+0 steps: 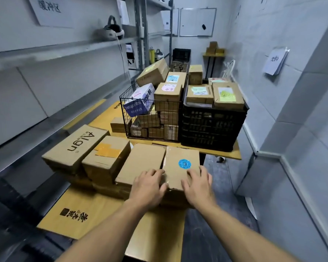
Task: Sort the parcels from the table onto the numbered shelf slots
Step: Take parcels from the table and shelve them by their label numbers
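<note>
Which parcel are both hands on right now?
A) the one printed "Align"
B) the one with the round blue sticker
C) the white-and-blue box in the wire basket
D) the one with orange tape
B: the left hand is at the left near edge and the right hand lies on the top right of the blue-sticker parcel, nearest the camera on the right.

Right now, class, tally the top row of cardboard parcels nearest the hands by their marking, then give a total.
Parcel printed "Align": 1
Parcel with orange tape: 1
Plain unmarked parcel: 1
Parcel with round blue sticker: 1
Total: 4
</note>
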A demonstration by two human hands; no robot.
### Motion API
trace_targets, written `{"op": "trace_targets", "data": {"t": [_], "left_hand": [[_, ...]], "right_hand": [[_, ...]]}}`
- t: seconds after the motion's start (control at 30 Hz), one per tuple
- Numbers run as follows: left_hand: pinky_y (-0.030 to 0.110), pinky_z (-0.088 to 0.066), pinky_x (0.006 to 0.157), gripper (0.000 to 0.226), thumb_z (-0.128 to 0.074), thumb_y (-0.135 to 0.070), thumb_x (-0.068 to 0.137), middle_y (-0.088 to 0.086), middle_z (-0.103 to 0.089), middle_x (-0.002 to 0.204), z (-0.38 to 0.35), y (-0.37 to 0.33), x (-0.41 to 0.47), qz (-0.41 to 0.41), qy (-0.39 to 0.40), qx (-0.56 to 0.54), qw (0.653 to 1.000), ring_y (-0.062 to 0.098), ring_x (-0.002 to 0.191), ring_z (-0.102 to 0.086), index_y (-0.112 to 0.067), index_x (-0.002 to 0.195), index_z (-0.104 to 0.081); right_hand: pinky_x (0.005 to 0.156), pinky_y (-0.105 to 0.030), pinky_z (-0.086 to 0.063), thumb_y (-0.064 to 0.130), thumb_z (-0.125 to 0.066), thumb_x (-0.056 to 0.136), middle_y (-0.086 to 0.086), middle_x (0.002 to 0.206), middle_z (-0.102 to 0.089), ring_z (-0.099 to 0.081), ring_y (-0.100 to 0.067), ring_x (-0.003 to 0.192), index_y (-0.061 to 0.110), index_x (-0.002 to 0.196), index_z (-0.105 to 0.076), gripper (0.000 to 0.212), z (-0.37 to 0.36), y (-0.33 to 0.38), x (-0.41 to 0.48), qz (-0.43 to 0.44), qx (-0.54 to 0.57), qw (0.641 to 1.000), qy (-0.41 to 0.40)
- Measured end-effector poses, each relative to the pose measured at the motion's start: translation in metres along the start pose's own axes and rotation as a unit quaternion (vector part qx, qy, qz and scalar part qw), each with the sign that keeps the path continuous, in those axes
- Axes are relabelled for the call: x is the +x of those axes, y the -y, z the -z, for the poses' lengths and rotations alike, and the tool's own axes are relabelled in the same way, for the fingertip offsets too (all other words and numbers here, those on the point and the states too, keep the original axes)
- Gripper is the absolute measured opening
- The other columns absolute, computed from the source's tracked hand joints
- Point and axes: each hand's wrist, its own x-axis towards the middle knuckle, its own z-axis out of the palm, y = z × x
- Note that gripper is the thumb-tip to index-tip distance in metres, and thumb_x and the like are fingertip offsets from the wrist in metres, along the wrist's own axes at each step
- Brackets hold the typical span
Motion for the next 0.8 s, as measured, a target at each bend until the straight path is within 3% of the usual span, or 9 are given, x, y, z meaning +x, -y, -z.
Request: {"op": "trace_targets", "data": {"t": [0.13,0.23,0.37,0.5,0.67,0.73,0.8], "left_hand": [[0.038,-0.037,0.107,0.054,-0.040,-0.059,0.093,-0.011,-0.048,0.137,-0.011,0.000,0.001,0.006,0.014,-0.026,1.000,0.013,0.123,-0.042,-0.039,0.143,-0.032],[0.037,-0.037,0.107,0.052,-0.044,-0.054,0.094,-0.013,-0.049,0.137,-0.012,-0.004,0.001,-0.006,-0.002,-0.061,0.998,0.010,0.123,-0.040,-0.037,0.142,-0.035],[0.032,-0.037,0.106,0.049,-0.050,-0.049,0.093,-0.015,-0.049,0.134,-0.002,-0.016,0.004,-0.026,-0.044,-0.138,0.989,0.005,0.121,-0.039,-0.037,0.139,-0.041],[0.024,-0.042,0.096,0.047,-0.058,-0.040,0.091,-0.018,-0.050,0.128,0.016,-0.027,0.008,-0.062,-0.063,-0.267,0.960,-0.001,0.116,-0.044,-0.038,0.136,-0.045],[0.018,-0.054,0.073,0.029,-0.052,-0.029,0.098,-0.019,-0.067,0.110,0.043,-0.033,0.016,-0.007,-0.038,-0.564,0.825,-0.002,0.102,-0.062,-0.051,0.114,-0.060],[0.013,-0.052,0.069,0.028,-0.052,-0.033,0.098,-0.023,-0.065,0.109,0.047,-0.030,0.018,0.005,-0.058,-0.552,0.832,-0.003,0.103,-0.060,-0.058,0.107,-0.059],[0.025,-0.055,0.081,0.027,-0.053,-0.038,0.097,-0.018,-0.058,0.123,0.045,-0.022,0.020,0.023,-0.065,-0.503,0.862,0.004,0.113,-0.055,-0.055,0.118,-0.054]], "right_hand": [[0.090,-0.031,-0.044,0.043,-0.053,0.099,-0.005,0.142,-0.035,-0.042,-0.018,0.118,0.032,0.142,-0.042,0.046,-0.003,-0.007,0.000,-0.058,0.112,0.992,0.016],[0.081,-0.025,-0.040,0.040,-0.055,0.099,-0.008,0.136,-0.043,-0.042,-0.013,0.103,0.026,0.142,-0.045,0.046,-0.001,-0.006,0.003,-0.093,0.175,0.980,0.000],[0.061,-0.013,-0.033,0.038,-0.059,0.097,-0.006,0.129,-0.048,-0.046,-0.012,0.099,0.026,0.135,-0.052,0.041,0.011,-0.005,0.006,-0.110,0.237,0.964,-0.040],[0.066,-0.014,-0.037,0.036,-0.064,0.095,0.000,0.126,-0.051,-0.050,-0.011,0.102,0.029,0.129,-0.056,0.036,0.024,-0.011,0.007,-0.088,0.295,0.947,-0.094],[0.073,-0.013,-0.042,0.033,-0.059,0.098,0.006,0.127,-0.057,-0.056,-0.010,0.111,0.043,0.117,-0.055,0.023,0.035,-0.015,0.012,-0.040,0.372,0.918,-0.135],[0.078,-0.021,-0.050,0.034,-0.058,0.098,0.007,0.127,-0.057,-0.057,-0.012,0.114,0.049,0.115,-0.053,0.023,0.037,-0.013,0.013,-0.030,0.388,0.911,-0.134],[0.087,-0.037,-0.057,0.033,-0.057,0.099,0.005,0.129,-0.057,-0.058,-0.016,0.117,0.048,0.117,-0.055,0.024,0.038,-0.010,0.013,-0.021,0.409,0.904,-0.123]]}}
